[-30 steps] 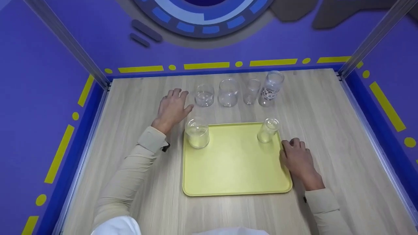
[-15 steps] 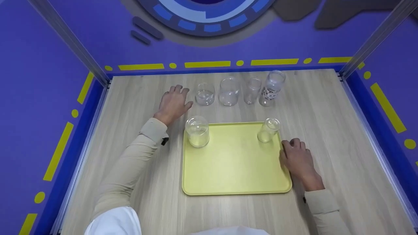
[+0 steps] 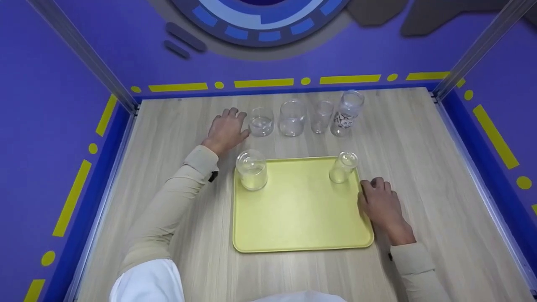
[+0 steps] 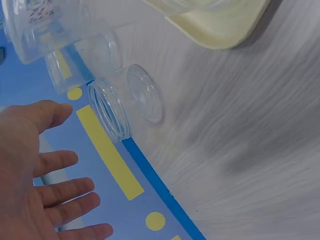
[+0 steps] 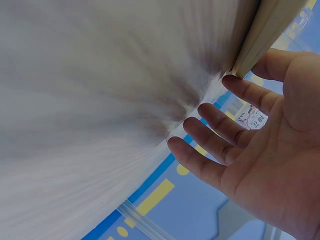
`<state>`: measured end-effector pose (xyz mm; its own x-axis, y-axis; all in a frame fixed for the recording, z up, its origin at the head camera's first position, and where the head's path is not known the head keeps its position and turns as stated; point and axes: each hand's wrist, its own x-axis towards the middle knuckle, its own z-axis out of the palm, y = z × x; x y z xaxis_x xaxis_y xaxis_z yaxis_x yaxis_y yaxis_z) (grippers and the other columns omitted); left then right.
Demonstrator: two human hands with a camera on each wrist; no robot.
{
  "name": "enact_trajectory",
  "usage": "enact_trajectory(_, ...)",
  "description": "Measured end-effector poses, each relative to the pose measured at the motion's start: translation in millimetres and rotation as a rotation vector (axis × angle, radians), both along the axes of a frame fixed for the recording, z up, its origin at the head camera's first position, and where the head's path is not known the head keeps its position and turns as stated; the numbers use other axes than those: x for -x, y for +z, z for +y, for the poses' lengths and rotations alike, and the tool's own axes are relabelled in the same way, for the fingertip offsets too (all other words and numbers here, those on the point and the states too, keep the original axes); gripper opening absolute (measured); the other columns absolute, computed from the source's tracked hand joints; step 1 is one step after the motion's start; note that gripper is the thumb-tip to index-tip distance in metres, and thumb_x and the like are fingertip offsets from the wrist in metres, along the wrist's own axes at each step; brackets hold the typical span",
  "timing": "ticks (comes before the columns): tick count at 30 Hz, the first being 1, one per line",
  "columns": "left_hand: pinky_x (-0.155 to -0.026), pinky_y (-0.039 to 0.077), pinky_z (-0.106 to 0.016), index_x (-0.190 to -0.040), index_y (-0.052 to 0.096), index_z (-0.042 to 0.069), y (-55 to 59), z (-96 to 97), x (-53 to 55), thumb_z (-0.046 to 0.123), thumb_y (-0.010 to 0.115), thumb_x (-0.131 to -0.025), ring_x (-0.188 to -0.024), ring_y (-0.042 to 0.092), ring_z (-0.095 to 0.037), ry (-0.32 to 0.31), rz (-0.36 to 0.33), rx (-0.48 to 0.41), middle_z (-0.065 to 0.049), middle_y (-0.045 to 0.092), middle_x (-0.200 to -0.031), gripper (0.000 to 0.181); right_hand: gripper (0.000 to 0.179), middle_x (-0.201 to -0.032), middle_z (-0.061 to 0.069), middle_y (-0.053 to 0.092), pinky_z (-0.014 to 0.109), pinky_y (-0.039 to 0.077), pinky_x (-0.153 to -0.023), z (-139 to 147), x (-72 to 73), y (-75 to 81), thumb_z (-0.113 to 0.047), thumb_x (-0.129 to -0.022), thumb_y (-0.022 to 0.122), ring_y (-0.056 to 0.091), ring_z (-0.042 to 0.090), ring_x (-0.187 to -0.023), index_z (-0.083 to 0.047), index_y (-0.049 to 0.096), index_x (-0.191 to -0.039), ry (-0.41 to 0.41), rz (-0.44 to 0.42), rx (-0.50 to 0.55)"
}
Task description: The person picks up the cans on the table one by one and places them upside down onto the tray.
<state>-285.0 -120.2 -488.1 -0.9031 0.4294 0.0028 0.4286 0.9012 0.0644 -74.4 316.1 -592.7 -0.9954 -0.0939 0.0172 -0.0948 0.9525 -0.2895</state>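
My left hand (image 3: 227, 130) has its fingers spread and holds nothing. Its thumb is close beside a short clear jar (image 3: 261, 122), whose threaded mouth (image 4: 109, 111) faces the palm in the left wrist view. My right hand (image 3: 381, 205) lies at the right edge of a yellow tray (image 3: 302, 209). In the right wrist view its thumb and index finger (image 5: 250, 92) are right at the tray's rim, while the other fingertips reach down to the table. A wide clear jar (image 3: 251, 171) stands on the tray's back left corner, and a narrow clear glass (image 3: 343, 167) on its back right.
Right of the short jar, a larger clear jar (image 3: 292, 118), a slim glass (image 3: 321, 117) and a tall bottle-like jar (image 3: 347, 114) with a printed label stand in a row. Blue panels (image 3: 268, 71) border the wooden table (image 3: 201, 268).
My left hand has shifted slightly right, closer to the short jar. My right hand stays at the tray's edge, and the glassware and tray keep their places.
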Motion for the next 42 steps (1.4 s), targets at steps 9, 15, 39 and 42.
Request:
enact_trajectory(9, -0.102, 0.051, -0.057, -0.154, 0.050, 0.004, -7.0, 3.0, 13.6, 0.039, 0.061, -0.106, -0.135, 0.050, -0.041, -0.004, -0.028, 0.028, -0.024, 0.051, -0.151, 0.060, 0.039, -0.124, 0.033, 0.050, 0.068, 0.049, -0.080, -2.6, -0.1, 0.1, -0.018, -0.107, 0.055, 0.051, 0.052, -0.109, 0.005, 0.058, -0.138, -0.002, -0.014, -0.018)
enact_trajectory(15, -0.107, 0.048, -0.057, -0.157, 0.047, 0.005, -6.8, 7.0, 18.1, 0.039, 0.060, -0.106, -0.139, 0.047, -0.041, 0.002, -0.041, 0.037, -0.024, 0.047, -0.155, 0.062, 0.039, -0.124, 0.033, 0.050, 0.067, 0.049, -0.080, -1.8, 1.5, 0.5, -0.019, -0.107, 0.054, 0.052, 0.052, -0.110, 0.005, 0.058, -0.138, -0.003, -0.010, -0.020)
enact_trajectory(39, -0.118, 0.036, -0.061, -0.163, 0.040, 0.007, -23.4, 25.2, 38.8, 0.032, 0.065, -0.104, -0.152, 0.034, -0.042, -0.074, -0.123, 0.004, -0.024, 0.033, -0.167, 0.068, 0.038, -0.126, 0.032, 0.049, 0.068, 0.047, -0.082, -2.9, 0.1, 1.5, -0.019, -0.108, 0.054, 0.050, 0.052, -0.112, 0.003, 0.058, -0.138, -0.019, -0.024, 0.003)
enact_trajectory(42, -0.119, 0.034, -0.062, -0.164, 0.039, 0.009, -25.9, 27.8, 40.7, 0.032, 0.065, -0.104, -0.152, 0.033, -0.042, -0.077, -0.130, 0.010, -0.023, 0.032, -0.168, 0.069, 0.037, -0.126, 0.032, 0.049, 0.068, 0.047, -0.082, -3.1, 0.1, 1.7, -0.019, -0.108, 0.053, 0.050, 0.052, -0.113, 0.003, 0.058, -0.138, -0.022, -0.027, -0.001)
